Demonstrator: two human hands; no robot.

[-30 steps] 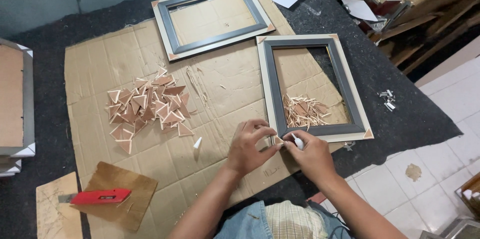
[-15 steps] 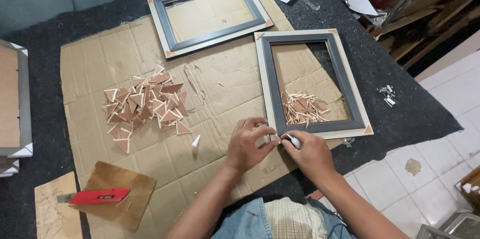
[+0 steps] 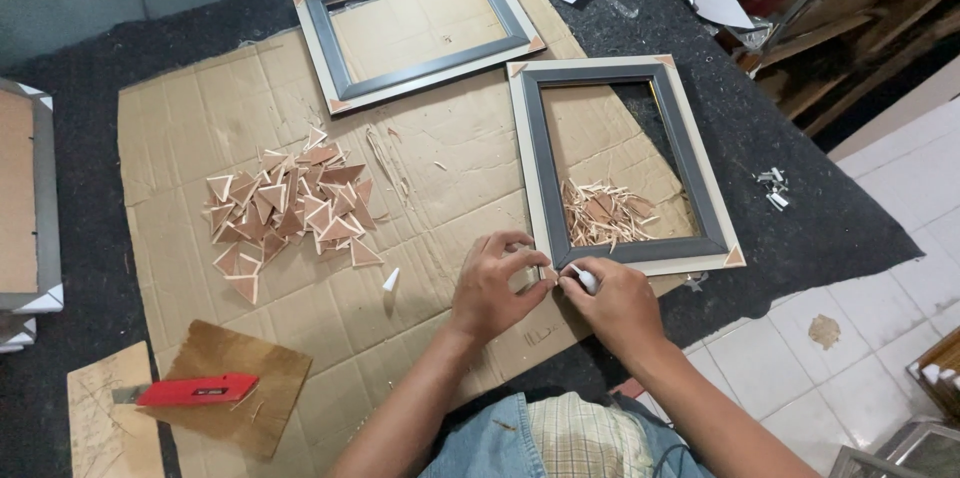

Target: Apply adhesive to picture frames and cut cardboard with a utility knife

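Pinching at the near-left corner of the grey frame [image 3: 622, 156], the left hand [image 3: 497, 288] has its fingers together on that corner. The right hand [image 3: 617, 304] is clamped on a small white tube [image 3: 585, 279], tip at the same corner. The frame lies on cardboard [image 3: 200, 118], with shavings [image 3: 603, 213] inside it and triangles [image 3: 285, 208] to the left.

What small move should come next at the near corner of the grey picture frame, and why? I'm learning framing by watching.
Probably touch the small white glue tube's tip in the right hand to the grey picture frame's near-left corner. That corner appears bare, the other three carry triangular wooden corner pieces, and the left hand steadies it.
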